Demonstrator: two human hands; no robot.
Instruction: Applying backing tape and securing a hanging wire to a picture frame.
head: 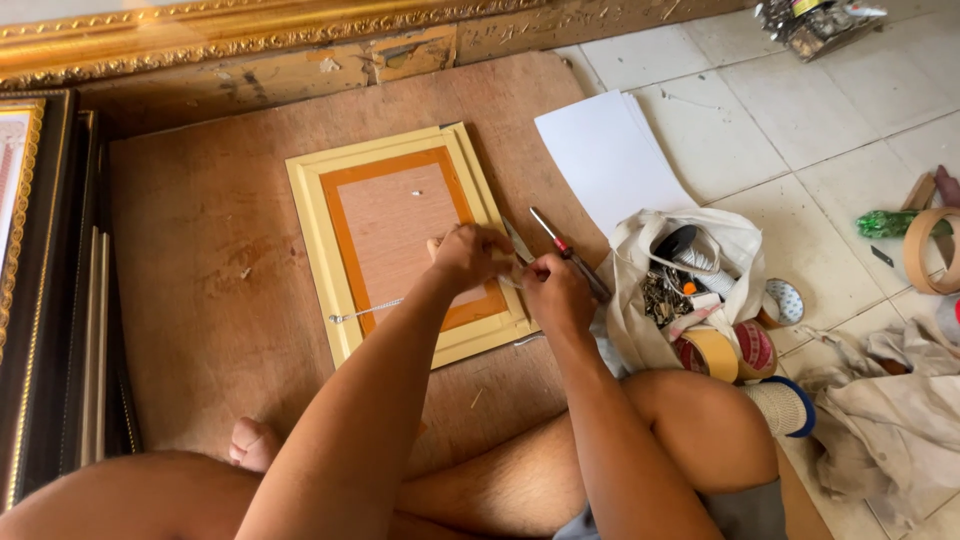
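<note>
Under both hands' grip [515, 272], yellow picture frame [320, 215] face-down.

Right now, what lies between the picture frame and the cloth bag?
In the head view, the right hand and a red-banded screwdriver lie between the frame and the bag, on the brown board.

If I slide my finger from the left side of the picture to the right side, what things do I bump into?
Dark frames stacked at the edge → yellow frame lying face-down → left hand → right hand → cloth bag of bits → tape rolls → green bottle.
</note>
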